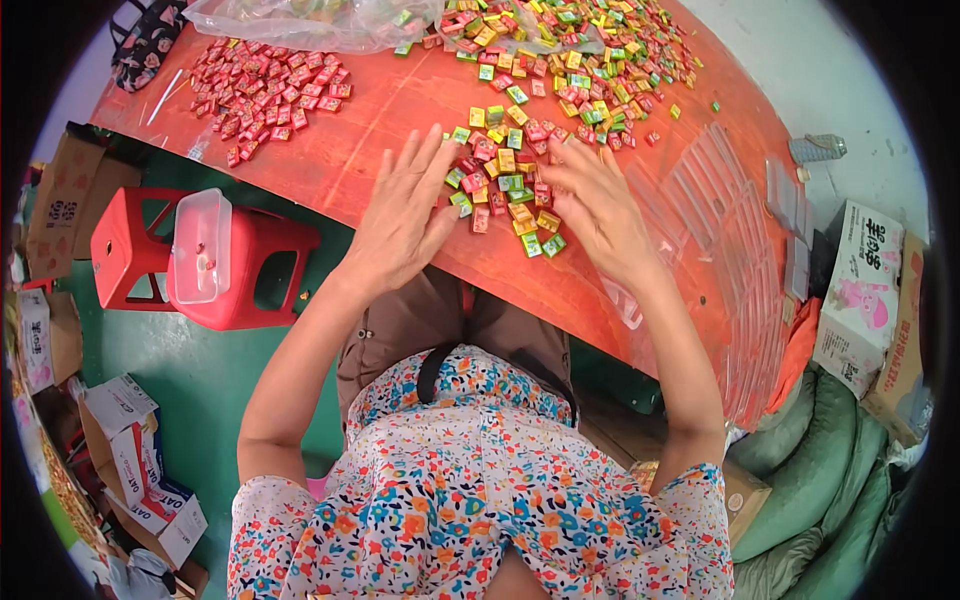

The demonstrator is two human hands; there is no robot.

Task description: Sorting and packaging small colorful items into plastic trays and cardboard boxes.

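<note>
Small wrapped blocks point(505, 184) in red, yellow and green lie in a loose cluster near the front edge of the red table point(345, 185). My left hand point(405, 215) is held beside the cluster's left side, fingers stretched out and nothing in them. On the other side is my right hand point(600, 210), its fingers apart and bent a little inward, also holding nothing. Whether the fingertips touch the outermost blocks I cannot tell. A heap of only red blocks point(268, 92) sits at the far left. Farther back spreads a bigger mixed heap point(600, 65).
Clear plastic strips or trays point(715, 210) cover the table's right side. A clear plastic bag point(320, 25) lies at the back. Red stools point(235, 300) stand at the left, one carrying a clear tub point(203, 245). Cartons point(862, 290) and green padded cloth point(820, 470) are at the right.
</note>
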